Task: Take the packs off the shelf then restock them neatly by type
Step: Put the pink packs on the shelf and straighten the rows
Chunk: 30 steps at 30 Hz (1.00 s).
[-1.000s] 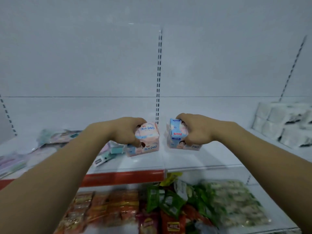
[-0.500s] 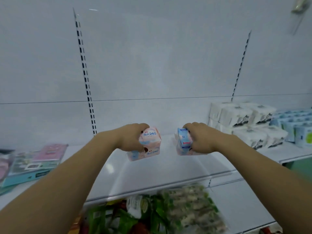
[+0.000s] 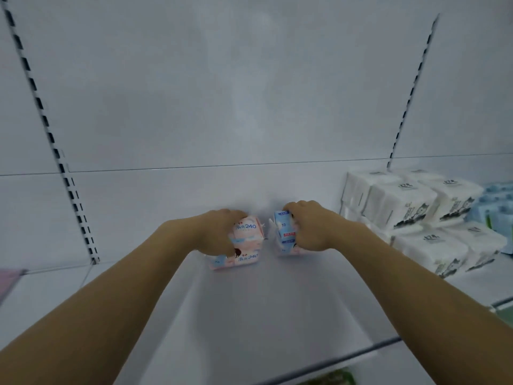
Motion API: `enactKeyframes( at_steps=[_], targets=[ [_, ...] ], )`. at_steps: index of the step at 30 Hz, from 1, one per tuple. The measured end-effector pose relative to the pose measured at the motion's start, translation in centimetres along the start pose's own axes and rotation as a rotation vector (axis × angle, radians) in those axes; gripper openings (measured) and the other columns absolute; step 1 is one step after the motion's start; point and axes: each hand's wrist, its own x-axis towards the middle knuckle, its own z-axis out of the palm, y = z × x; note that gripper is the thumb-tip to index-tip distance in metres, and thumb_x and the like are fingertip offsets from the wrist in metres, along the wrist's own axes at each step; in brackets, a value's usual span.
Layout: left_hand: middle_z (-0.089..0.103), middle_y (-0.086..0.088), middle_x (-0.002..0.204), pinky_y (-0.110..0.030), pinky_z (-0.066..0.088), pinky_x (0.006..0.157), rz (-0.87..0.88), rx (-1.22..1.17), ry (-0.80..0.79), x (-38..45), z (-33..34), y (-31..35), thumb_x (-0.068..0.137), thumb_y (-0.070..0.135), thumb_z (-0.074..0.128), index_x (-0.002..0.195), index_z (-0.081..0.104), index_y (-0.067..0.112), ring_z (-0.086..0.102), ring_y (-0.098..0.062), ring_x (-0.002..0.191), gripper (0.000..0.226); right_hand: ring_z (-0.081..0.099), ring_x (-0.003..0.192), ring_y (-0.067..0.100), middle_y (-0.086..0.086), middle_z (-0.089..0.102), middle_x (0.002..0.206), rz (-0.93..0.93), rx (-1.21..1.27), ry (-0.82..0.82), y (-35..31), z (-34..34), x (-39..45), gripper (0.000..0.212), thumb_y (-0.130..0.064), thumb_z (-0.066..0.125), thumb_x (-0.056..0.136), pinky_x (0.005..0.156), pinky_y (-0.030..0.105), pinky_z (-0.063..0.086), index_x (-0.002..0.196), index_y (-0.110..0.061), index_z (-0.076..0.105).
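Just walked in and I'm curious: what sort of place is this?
Probably a shop aisle: white metal shelf with slotted uprights, stacked white wrapped tissue packs, and small pink packs held in both hands.

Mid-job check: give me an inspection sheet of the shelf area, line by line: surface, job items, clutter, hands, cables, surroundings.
Surface: white shelf, bare between the arms.
Job's things: two stacked pink 240 packs under the left hand; blue-ended packs under the right; the groups are apart.
Clutter: pink item at the left edge, too cropped to name.
Grippers: left hand and right hand each grip their packs from above.
Cables: nothing seen.
Surroundings: white tissue packs stacked at right, light blue packs beyond; slotted uprights on the white back panel.
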Motion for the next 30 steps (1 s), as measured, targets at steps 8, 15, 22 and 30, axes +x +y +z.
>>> enactKeyframes(
  at_steps=[8,15,22,30],
  targets=[
    [0.036,0.000,0.141,-0.045,0.039,0.108,-0.087,0.161,0.111,0.3,1.5,0.5,0.078,0.062,0.069,0.151,0.029,0.031,0.032,-0.025,0.131,0.089,0.024,0.142,0.028,0.005,0.025,0.154,-0.148,-0.010,-0.033,2.0,2.1,2.9,0.078,-0.033,0.057,0.089,0.112,0.047,0.036,0.157,-0.025,0.018],
    [0.029,0.001,0.145,-0.043,0.043,0.103,-0.228,0.207,0.220,-0.6,2.3,2.2,0.084,0.056,0.067,0.152,0.029,0.037,0.021,-0.024,0.136,0.080,0.029,0.133,0.026,0.005,0.032,0.140,-0.268,-0.004,0.153,3.3,3.6,2.9,0.073,-0.040,0.057,0.086,0.101,0.040,0.045,0.151,-0.024,0.028],
    [0.032,0.005,0.151,-0.045,0.045,0.100,-0.292,0.261,0.224,-0.3,2.3,3.3,0.087,0.049,0.066,0.153,0.027,0.032,0.022,-0.021,0.138,0.078,0.028,0.136,0.024,0.004,0.030,0.147,-0.283,-0.058,0.211,3.3,3.9,2.1,0.074,-0.042,0.058,0.092,0.103,0.041,0.039,0.153,-0.023,0.021],
    [0.032,0.000,0.149,-0.045,0.043,0.100,-0.379,0.296,0.367,-3.3,2.2,4.7,0.087,0.055,0.064,0.149,0.029,0.027,0.027,-0.025,0.137,0.077,0.024,0.144,0.025,0.005,0.027,0.156,-0.329,-0.109,0.277,2.2,1.5,0.8,0.076,-0.043,0.055,0.091,0.110,0.043,0.034,0.155,-0.021,0.021]
  ],
)
